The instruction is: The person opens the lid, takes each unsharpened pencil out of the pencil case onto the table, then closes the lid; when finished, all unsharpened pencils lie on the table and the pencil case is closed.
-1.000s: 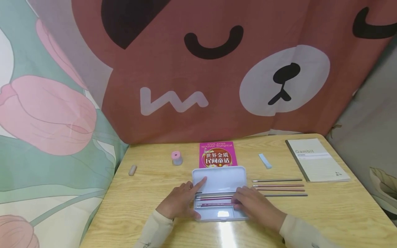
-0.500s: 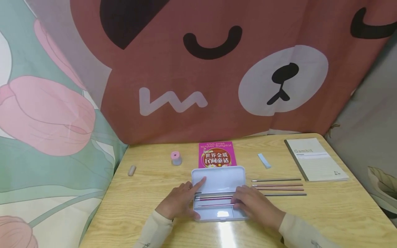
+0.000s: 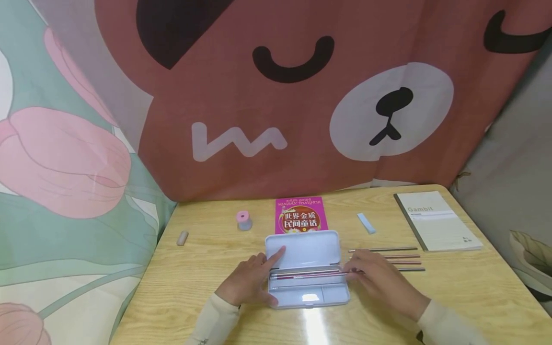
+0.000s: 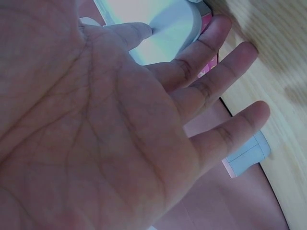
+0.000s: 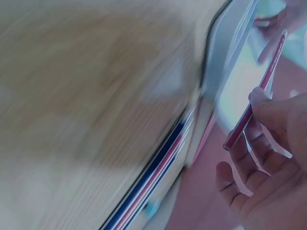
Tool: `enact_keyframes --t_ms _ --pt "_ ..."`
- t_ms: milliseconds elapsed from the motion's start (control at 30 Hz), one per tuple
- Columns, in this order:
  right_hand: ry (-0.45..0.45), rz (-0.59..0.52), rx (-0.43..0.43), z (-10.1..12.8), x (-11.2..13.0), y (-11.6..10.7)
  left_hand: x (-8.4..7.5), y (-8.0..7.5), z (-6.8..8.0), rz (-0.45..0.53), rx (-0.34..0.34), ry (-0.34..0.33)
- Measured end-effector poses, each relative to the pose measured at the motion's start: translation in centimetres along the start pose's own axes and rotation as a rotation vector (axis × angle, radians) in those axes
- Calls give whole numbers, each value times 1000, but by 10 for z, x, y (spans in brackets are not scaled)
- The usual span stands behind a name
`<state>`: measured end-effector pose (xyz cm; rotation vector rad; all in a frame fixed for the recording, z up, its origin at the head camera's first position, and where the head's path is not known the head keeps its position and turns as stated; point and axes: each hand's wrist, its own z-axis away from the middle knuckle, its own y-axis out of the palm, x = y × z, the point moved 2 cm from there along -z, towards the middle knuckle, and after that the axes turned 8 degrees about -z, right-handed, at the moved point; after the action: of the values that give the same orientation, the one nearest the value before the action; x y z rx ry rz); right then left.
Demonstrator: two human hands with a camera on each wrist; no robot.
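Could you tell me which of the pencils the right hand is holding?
The red pencil lying over the open case; the right hand pinches its end.

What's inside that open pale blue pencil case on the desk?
The pencil case holds red pencils along its upper tray; the right hand pinches one at its end. A white patch shows in the lower compartment. The left hand covers the case's left edge.

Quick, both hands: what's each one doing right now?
Left hand: open, fingers resting flat on the pencil case.
Right hand: pinching a red pencil over the case.
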<state>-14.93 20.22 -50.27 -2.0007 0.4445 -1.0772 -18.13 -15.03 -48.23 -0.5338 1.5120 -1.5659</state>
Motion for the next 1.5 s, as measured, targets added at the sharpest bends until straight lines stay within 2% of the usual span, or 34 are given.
enact_keyframes --t_ms 133,300,600,733,867,1033,1167,1500 --pt "-1 87 -38 18 -22 -22 0 0 1 -3 -9 6" --pt "-15 101 -79 40 -49 -43 1 0 1 -12 -27 21" --pt "-28 175 -90 67 -82 -59 1 1 0 -21 -37 38" --pt "-28 195 -88 73 -87 -61 1 0 -1 -18 -31 35" --pt "-28 264 -98 76 -89 -60 1 0 -1 -14 -23 30" --pt "17 327 -88 78 -89 -57 1 1 -1 -10 -18 25" --pt "60 339 -69 79 -89 -54 2 0 0 -2 -17 23" --pt "55 355 -68 78 -88 -55 3 1 0 5 -17 20"
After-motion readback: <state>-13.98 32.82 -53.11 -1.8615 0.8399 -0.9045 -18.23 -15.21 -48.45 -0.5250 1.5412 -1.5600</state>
